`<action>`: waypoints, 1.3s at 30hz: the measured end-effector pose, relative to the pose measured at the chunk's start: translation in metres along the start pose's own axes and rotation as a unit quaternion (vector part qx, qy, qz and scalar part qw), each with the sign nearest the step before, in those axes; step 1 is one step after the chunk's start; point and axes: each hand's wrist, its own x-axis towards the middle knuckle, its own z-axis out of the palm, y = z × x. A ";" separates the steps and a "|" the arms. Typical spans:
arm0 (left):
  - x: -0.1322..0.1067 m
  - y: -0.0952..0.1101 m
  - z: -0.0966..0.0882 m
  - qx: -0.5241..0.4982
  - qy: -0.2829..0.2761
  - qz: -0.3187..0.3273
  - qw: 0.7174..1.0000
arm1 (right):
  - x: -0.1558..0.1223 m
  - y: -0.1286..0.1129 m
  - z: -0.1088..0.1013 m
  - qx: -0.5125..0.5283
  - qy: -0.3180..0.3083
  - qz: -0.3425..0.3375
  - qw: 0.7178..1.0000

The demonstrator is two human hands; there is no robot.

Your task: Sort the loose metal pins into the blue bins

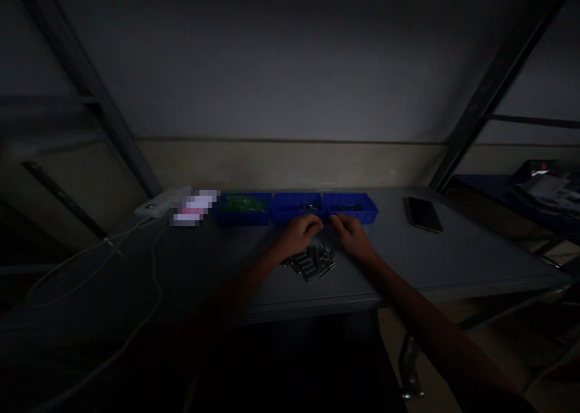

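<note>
My left hand (299, 234) and my right hand (352, 234) are close together above the grey table, a small gap between them. Fingers are pinched on both hands, but dim light hides what they hold, if anything. Just below them lies a pile of small metal pins or bolts (309, 266), partly behind my left hand. Beyond the hands stand a middle blue bin (286, 202) with a few metal pieces inside and a right blue bin (370, 214) with small dark metal parts. The left blue bin (244, 219) contains green, plastic-looking material (243, 204).
A dark phone (424, 214) lies on the table (457, 262) to the right. At the left are a white power strip (158, 205) with trailing cables (154, 262) and a blurred-out paper or packet (194, 208). Metal posts (480, 92) flank the table, with a wall behind.
</note>
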 end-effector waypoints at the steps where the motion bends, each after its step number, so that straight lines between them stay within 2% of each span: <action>1: 0.000 0.000 0.000 -0.003 0.001 -0.002 1.000 | 0.000 0.000 0.000 0.012 -0.004 0.009 1.000; 6: 0.001 -0.003 0.001 0.002 0.005 -0.014 1.000 | 0.001 0.002 -0.002 0.030 -0.016 0.039 0.999; 8: 0.001 -0.004 0.000 0.009 0.001 -0.023 1.000 | 0.000 0.004 -0.003 -0.001 -0.016 0.016 1.000; 11: 0.001 -0.005 0.000 0.013 -0.006 -0.031 0.999 | -0.001 0.006 -0.005 -0.054 -0.045 -0.033 0.997; 14: 0.000 -0.004 -0.001 0.010 -0.010 -0.028 1.000 | -0.003 0.006 -0.007 -0.084 -0.063 -0.055 0.993; 18: 0.000 -0.003 -0.001 -0.004 -0.005 -0.026 1.000 | -0.003 0.003 -0.007 -0.095 -0.052 -0.052 0.993; 24: 0.001 -0.002 -0.001 -0.029 0.033 -0.010 0.999 | -0.002 0.005 -0.007 -0.117 0.006 -0.046 0.992; 30: 0.002 0.000 -0.003 0.046 0.044 -0.030 0.998 | -0.003 0.009 -0.007 -0.152 -0.044 -0.094 0.983; 34: 0.002 0.003 -0.004 0.048 0.051 -0.019 0.997 | -0.002 0.007 -0.009 -0.171 -0.050 -0.123 0.976; 39: 0.001 0.002 -0.005 0.034 0.065 0.007 0.997 | -0.002 0.004 -0.009 -0.179 -0.042 -0.123 0.975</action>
